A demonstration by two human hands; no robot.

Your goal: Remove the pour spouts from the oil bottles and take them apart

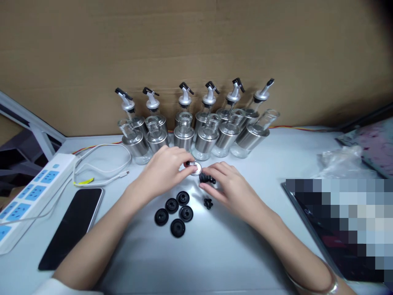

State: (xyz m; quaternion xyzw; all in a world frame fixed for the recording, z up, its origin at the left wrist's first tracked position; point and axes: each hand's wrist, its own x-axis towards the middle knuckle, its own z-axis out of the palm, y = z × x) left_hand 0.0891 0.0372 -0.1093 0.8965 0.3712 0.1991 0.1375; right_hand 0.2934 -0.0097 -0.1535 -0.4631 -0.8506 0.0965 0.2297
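My left hand (172, 166) is closed on a silver pourer spout (196, 169) with a round collar, its thumb and fingers pinching the narrow end. Close beside it, my right hand (225, 180) has its fingers curled round a black ribbed stopper (206, 178). Whether stopper and spout are joined cannot be made out. Just below the right hand lies a small black piece (208, 203). Several black round caps (177, 228) are grouped on the table in front of my left hand.
Behind my hands stand several open glass bottles with steel sleeves (183, 137). A row of bottles with silver pourers (184, 100) is behind them. At left are a phone (72, 225), white cable (101, 180) and power strip (39, 196); at right, a tablet (325, 229) and clear plastic bag (344, 162).
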